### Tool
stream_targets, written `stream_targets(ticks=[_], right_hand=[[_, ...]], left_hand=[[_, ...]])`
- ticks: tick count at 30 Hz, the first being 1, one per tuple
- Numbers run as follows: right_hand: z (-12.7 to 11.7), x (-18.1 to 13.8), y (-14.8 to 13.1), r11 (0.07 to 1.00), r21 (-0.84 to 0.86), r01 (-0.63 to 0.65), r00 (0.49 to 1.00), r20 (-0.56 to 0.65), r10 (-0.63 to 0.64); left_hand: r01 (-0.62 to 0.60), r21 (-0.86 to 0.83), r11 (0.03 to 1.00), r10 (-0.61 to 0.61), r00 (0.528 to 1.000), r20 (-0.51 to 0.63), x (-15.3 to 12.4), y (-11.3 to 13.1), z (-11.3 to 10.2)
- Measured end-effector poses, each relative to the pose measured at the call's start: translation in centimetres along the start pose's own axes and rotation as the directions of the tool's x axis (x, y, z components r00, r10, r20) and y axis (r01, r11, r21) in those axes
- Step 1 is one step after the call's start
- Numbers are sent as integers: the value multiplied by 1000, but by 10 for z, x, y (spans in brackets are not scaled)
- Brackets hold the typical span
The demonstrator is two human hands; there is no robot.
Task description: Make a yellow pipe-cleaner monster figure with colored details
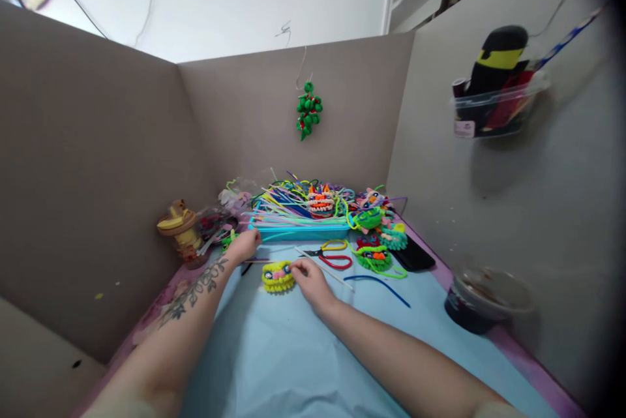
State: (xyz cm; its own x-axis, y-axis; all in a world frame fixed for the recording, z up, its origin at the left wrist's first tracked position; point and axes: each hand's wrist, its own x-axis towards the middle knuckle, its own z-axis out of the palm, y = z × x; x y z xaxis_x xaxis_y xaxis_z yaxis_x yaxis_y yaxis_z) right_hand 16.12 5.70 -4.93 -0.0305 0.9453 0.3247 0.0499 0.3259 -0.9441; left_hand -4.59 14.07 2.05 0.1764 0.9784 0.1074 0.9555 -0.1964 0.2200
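Note:
My left hand point(246, 246) is closed at the front left of the blue tray point(306, 234). A thin teal pipe cleaner point(280, 235) runs rightward from its fingertips. My right hand point(312, 282) pinches the right edge of a small yellow figure point(278, 286), made of coiled pipe cleaner with blue-and-white eyes and a pink middle. The figure rests on the light blue cloth point(288, 353). Beyond my right hand lie scissors point(332, 255) with one yellow and one red handle, and a white stick point(332, 274). A dark blue pipe cleaner point(381, 284) curves on the right.
Pipe cleaners and an orange-and-peach figure point(321, 201) fill the tray. Green figures point(374, 257) and a black phone point(415, 253) lie right. A yellow-lidded cup point(180, 229) stands left, a round tub point(482, 300) right. Grey panels point(274, 105) enclose the table; a green ornament point(308, 111) hangs behind.

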Motion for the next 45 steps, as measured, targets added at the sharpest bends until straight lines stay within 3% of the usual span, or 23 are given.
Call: stream_targets(ticks=[7, 11, 13, 16, 18, 21, 25, 30, 36, 45], right_hand=[[-7, 11, -5, 996, 75, -41, 989, -137, 51], [-20, 23, -11, 936, 303, -177, 980, -32, 196], [-22, 22, -15, 922, 335, -195, 981, 68, 183], [-19, 13, -22, 964, 254, -78, 994, 98, 54], [-13, 4, -25, 986, 165, 37, 996, 72, -50], [-8, -8, -29, 985, 22, 169, 979, 115, -170], [-7, -16, -30, 929, -141, 342, 929, 203, -311], [-8, -18, -27, 873, -192, 448, 888, 206, -411], [-9, -18, -22, 700, -254, 668, 744, 262, -615], [-12, -21, -31, 594, -338, 730, 684, 365, -631]], left_hand=[[-160, -151, 975, 153, 986, -60, -17, 7, -33], [-123, -397, 909, 64, 985, -159, -54, 24, -37], [-40, -632, 774, -98, 978, -182, -75, 39, -29], [53, -949, 311, -304, 951, -47, -96, 66, -12], [96, -993, 73, -289, 955, 71, -102, 82, 1], [108, -993, -56, -229, 966, 118, -105, 95, 18], [130, -988, -78, -165, 976, 141, -109, 97, 34], [96, -990, -99, -178, 978, 112, -114, 94, 37], [90, -996, -16, -130, 987, 92, -116, 92, 36], [29, -996, 84, -200, 980, 12, -113, 90, 36]])
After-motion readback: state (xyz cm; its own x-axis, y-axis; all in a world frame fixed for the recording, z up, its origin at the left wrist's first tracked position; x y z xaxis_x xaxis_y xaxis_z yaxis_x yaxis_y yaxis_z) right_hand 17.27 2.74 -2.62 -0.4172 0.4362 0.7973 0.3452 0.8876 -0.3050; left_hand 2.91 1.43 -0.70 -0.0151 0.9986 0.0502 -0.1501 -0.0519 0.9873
